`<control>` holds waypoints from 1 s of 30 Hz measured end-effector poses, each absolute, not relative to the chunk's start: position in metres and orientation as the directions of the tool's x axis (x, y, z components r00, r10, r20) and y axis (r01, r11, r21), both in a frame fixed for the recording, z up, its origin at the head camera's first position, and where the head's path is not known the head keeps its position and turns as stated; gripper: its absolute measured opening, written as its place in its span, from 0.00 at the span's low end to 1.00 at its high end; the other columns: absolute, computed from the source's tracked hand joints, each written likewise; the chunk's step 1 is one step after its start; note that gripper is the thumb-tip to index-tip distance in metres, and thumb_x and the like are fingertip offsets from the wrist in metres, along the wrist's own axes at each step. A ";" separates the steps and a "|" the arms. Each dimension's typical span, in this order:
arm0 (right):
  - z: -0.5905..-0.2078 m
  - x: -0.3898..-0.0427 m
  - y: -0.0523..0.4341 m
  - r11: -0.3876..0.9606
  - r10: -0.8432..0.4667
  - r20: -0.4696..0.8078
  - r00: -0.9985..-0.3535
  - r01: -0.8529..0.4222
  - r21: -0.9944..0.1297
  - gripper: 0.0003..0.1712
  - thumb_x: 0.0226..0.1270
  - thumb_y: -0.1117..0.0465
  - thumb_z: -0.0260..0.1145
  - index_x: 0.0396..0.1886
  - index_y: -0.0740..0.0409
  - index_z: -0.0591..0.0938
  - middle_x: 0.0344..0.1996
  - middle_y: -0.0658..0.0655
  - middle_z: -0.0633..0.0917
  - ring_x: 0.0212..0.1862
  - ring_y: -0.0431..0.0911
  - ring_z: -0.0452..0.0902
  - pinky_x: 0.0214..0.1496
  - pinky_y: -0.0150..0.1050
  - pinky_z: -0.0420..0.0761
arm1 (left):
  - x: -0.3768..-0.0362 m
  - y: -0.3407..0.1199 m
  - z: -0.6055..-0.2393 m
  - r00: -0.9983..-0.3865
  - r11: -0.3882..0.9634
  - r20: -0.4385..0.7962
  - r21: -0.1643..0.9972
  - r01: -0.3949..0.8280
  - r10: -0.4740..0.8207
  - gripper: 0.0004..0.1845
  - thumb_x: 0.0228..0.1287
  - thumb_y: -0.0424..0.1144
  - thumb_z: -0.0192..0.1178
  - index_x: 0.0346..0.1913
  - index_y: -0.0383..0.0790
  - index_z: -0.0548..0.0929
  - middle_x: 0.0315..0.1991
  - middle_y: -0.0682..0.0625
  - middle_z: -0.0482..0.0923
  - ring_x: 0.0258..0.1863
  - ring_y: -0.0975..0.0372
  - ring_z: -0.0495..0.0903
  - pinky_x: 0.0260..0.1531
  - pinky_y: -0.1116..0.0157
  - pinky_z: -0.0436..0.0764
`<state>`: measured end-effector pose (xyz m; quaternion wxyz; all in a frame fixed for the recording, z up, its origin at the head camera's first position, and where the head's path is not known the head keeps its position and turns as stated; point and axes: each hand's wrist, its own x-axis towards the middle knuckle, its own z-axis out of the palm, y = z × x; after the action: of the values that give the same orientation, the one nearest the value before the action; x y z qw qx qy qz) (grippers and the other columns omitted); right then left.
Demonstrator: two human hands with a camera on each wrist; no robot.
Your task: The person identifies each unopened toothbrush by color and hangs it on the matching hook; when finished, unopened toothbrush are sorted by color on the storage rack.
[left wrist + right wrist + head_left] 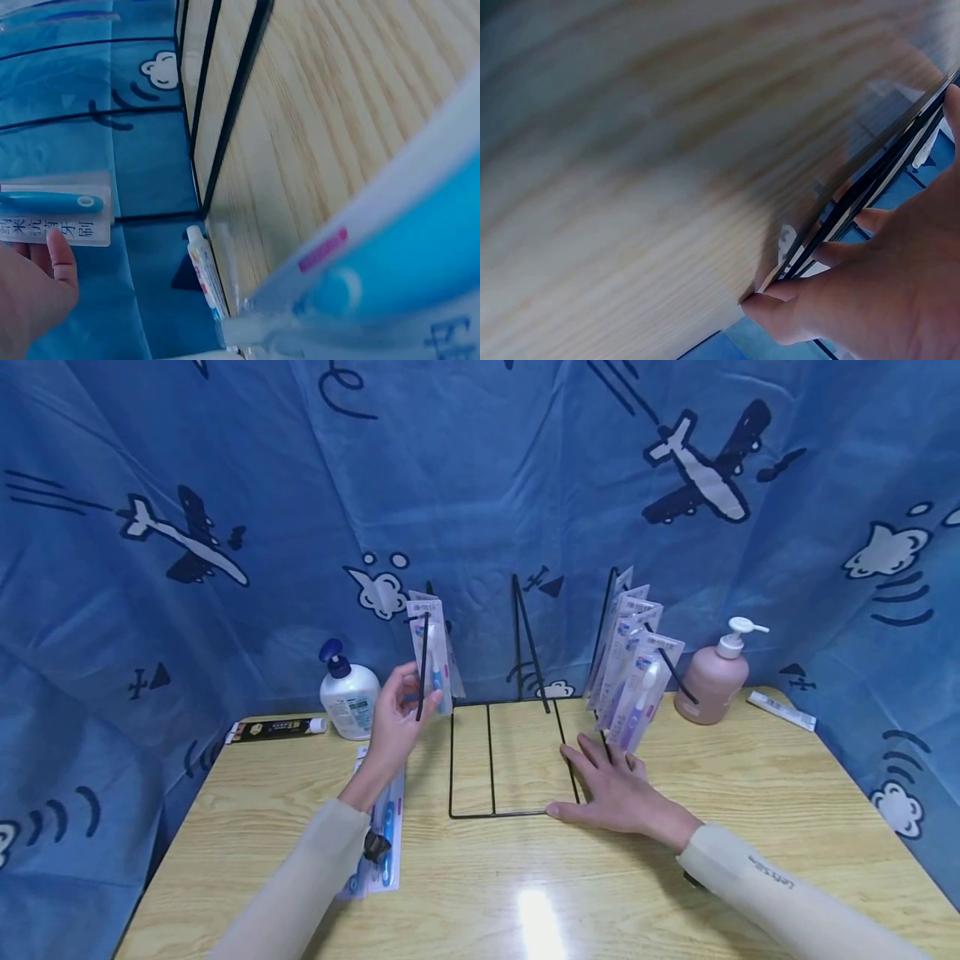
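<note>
Toothbrush pack [431, 656] pinched in left grip [396, 720]; right grip [615, 785] flat, released, pressing wire rack [491, 777].

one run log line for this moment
left hand: holds toothbrush pack at left hook | right hand: flat on wire rack base | spare packs: on table

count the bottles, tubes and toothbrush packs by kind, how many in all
Pump bottles: 2, the white bottle with a blue pump and the pink bottle with a white pump.
Toothpaste tubes: 2, the black and gold tube and the white tube.
Clear-packed toothbrushes: about 7; one gripped by the left hand, about four on the black wire rack, two flat on the wooden table.
Total: about 11.
</note>
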<state>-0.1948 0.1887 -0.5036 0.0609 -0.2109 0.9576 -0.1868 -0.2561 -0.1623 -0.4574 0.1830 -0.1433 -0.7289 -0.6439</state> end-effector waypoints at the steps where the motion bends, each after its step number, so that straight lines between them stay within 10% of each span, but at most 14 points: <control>1: -0.504 -0.195 0.188 0.841 -0.427 -0.039 -0.903 -0.381 -0.386 0.61 0.69 0.21 0.64 0.88 0.54 0.64 0.85 0.69 0.58 0.80 0.82 0.48 0.70 0.83 0.56 | -0.257 -0.164 -0.458 -0.892 0.133 0.451 0.886 0.444 -0.030 0.24 0.73 0.27 0.71 0.68 0.34 0.79 0.50 0.37 0.81 0.49 0.56 0.78 0.49 0.63 0.77; 8: -0.504 -0.194 0.188 0.836 -0.430 -0.057 -0.901 -0.373 -0.403 0.61 0.70 0.21 0.64 0.88 0.54 0.63 0.86 0.68 0.57 0.77 0.84 0.53 0.69 0.84 0.55 | -0.249 -0.175 -0.462 -0.908 0.163 0.417 0.900 0.405 -0.047 0.28 0.71 0.30 0.74 0.71 0.40 0.79 0.53 0.37 0.79 0.54 0.50 0.78 0.53 0.49 0.78; 17: -0.504 -0.195 0.187 0.839 -0.433 -0.046 -0.900 -0.384 -0.386 0.61 0.69 0.20 0.64 0.88 0.54 0.64 0.85 0.69 0.58 0.79 0.84 0.48 0.70 0.84 0.55 | -0.227 -0.181 -0.468 -0.919 0.131 0.390 0.916 0.380 -0.061 0.29 0.70 0.25 0.72 0.71 0.37 0.78 0.55 0.31 0.78 0.57 0.35 0.77 0.48 0.63 0.82; 30: -0.503 -0.195 0.188 0.839 -0.425 -0.054 -0.903 -0.371 -0.398 0.61 0.69 0.21 0.64 0.88 0.54 0.63 0.86 0.69 0.57 0.78 0.84 0.51 0.70 0.84 0.55 | -0.177 -0.212 -0.478 -0.953 0.232 0.193 0.963 0.139 -0.233 0.23 0.76 0.32 0.68 0.70 0.37 0.78 0.55 0.39 0.80 0.54 0.56 0.78 0.50 0.70 0.77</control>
<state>-0.1950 0.1884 -0.5025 0.0700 -0.2082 0.9563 -0.1928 -0.1771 -0.2116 -0.4777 0.1500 0.0304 -0.7704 -0.6189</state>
